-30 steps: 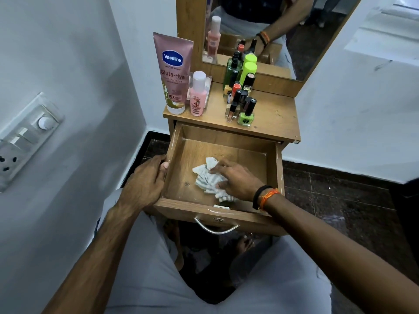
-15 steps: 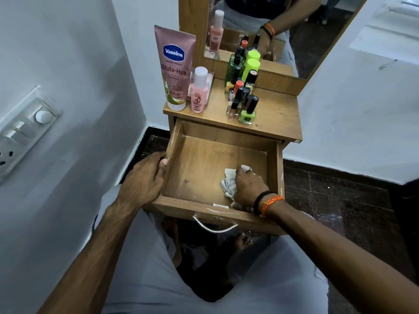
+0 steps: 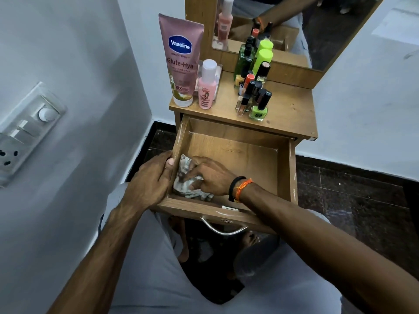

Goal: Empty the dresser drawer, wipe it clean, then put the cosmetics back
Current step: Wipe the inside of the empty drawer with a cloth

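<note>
The pulled-out wooden drawer (image 3: 229, 146) holds only a crumpled white cloth (image 3: 183, 177), bunched in its near left corner under the right hand (image 3: 209, 176), whose fingers curl around it. The left hand (image 3: 148, 180) grips the drawer's left wall. Bottles crowd the wooden surface (image 3: 288, 109) above.

White walls (image 3: 74, 53), dark tiled floor (image 3: 353, 200)

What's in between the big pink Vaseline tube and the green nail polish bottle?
In the head view, a small pink bottle stands right beside the Vaseline tube; then bare dresser top and slim makeup tubes before the green nail polish.
</note>
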The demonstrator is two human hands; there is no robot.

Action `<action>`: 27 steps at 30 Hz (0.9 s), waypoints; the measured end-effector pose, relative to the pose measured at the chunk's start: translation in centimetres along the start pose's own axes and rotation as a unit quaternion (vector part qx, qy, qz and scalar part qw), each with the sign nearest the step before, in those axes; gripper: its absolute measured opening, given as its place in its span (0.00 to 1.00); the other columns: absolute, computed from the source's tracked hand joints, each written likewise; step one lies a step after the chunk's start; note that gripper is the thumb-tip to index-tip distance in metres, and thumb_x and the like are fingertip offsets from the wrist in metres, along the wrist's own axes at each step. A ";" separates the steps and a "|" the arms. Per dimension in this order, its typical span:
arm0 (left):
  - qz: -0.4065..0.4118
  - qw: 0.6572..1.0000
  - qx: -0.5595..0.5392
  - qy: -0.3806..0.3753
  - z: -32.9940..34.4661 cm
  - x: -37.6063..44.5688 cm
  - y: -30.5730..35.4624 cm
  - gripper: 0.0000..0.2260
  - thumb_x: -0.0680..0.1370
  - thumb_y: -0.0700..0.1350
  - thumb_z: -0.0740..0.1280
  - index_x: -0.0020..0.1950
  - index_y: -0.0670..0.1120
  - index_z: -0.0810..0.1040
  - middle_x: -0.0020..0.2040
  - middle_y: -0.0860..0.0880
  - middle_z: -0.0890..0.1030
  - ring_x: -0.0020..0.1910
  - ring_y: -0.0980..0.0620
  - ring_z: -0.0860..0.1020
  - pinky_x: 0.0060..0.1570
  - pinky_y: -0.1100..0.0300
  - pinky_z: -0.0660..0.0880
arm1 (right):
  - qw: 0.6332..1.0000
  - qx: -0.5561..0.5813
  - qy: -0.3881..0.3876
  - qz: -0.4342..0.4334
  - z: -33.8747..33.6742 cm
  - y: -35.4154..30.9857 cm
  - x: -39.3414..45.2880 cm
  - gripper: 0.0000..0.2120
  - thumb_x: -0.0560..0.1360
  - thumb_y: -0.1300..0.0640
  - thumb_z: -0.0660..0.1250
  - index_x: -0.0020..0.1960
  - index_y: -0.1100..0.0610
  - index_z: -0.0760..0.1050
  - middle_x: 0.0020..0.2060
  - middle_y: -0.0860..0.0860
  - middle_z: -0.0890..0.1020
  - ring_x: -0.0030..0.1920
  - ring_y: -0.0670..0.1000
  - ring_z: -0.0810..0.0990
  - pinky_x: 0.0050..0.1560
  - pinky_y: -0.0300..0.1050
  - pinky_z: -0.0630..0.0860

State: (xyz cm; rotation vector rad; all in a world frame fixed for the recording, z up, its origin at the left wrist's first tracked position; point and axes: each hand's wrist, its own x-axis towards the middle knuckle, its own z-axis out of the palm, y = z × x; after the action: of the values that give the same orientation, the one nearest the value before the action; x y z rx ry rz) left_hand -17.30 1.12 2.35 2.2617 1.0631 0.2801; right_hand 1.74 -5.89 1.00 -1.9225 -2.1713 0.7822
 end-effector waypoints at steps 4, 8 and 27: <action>-0.005 1.000 0.028 0.005 0.1 -0.1 0.4 0.27 0.84 0.59 0.47 0.76 0.45 0.67 0.69 0.44 0.75 0.66 0.45 0.75 0.59 0.52 0.70 | 0.995 -0.019 -0.077 -0.061 -0.2 0.4 -0.8 0.16 0.76 0.60 0.68 0.62 0.48 0.80 0.55 0.51 0.74 0.56 0.50 0.69 0.54 0.38 0.62; -0.002 0.999 0.048 -0.004 0.2 -0.6 0.8 0.25 0.84 0.55 0.52 0.78 0.45 0.62 0.75 0.46 0.69 0.69 0.45 0.73 0.62 0.45 0.73 | 0.986 -0.055 -0.133 -0.080 -1.6 2.2 -3.1 0.16 0.77 0.61 0.67 0.61 0.46 0.80 0.60 0.48 0.72 0.60 0.49 0.67 0.56 0.41 0.68; 0.006 0.999 0.030 0.037 0.3 -0.3 0.6 0.22 0.83 0.51 0.58 0.77 0.46 0.67 0.73 0.45 0.72 0.69 0.44 0.73 0.65 0.46 0.72 | 0.993 -0.019 -0.120 0.010 -1.6 2.5 -4.1 0.21 0.72 0.55 0.74 0.63 0.45 0.78 0.59 0.49 0.75 0.58 0.49 0.72 0.58 0.45 0.72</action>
State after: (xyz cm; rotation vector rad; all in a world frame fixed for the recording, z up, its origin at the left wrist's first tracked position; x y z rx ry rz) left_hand -17.00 0.51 2.50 2.3274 1.1081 0.3435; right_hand 5.31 -9.24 2.17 -1.9603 -2.3184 1.0322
